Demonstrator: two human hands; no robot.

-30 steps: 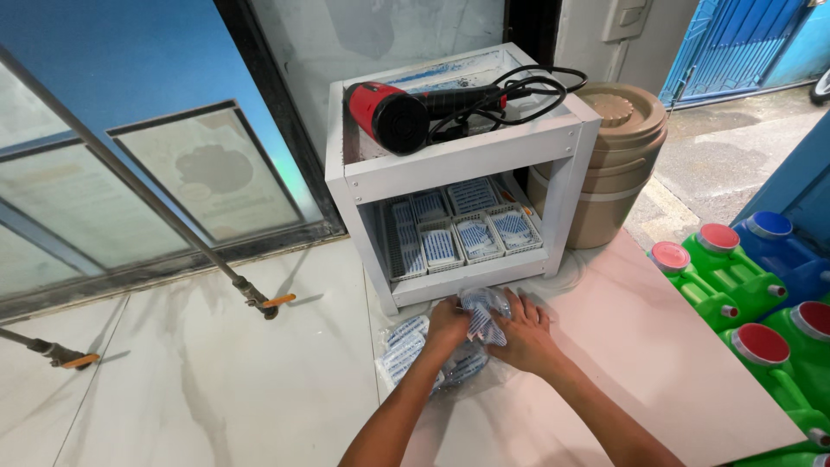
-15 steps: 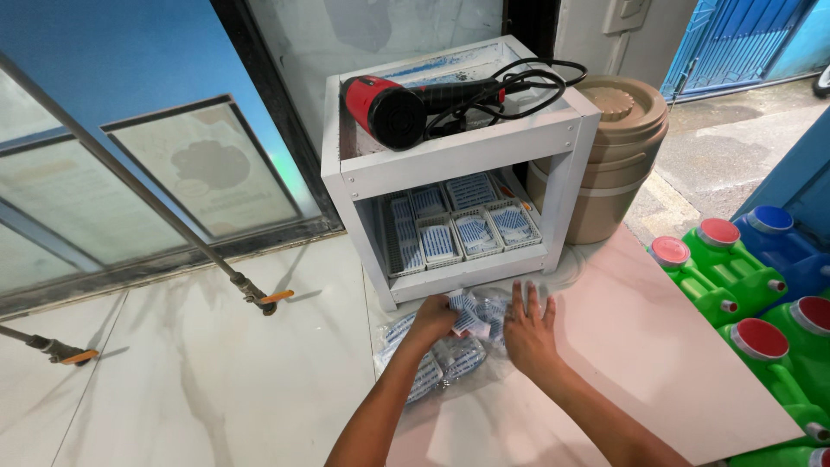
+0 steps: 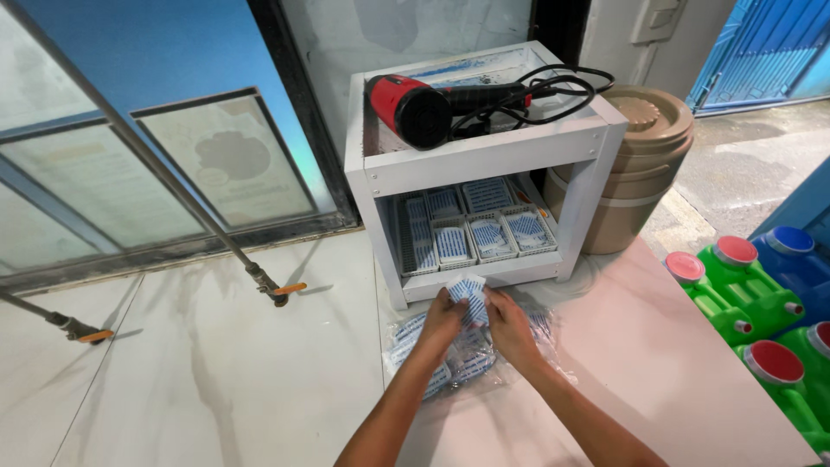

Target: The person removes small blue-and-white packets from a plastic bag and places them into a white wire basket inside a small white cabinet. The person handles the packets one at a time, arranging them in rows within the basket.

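Small blue-white packet (image 3: pixel 468 294) pinched between left hand (image 3: pixel 443 320) and right hand (image 3: pixel 506 324), both clamped on it, just near of white shelf unit (image 3: pixel 484 164). Risk judged: loose packet pile (image 3: pixel 450 359) underneath – slippery wrap, easily dragged toward near table edge. Heat gun (image 3: pixel 424 108) cord looped on top – snag possible.

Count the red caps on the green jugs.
3 red caps: one nearest the shelf, one just behind it, one lower at the right edge. A fourth may show at the frame's edge; others could be hidden.
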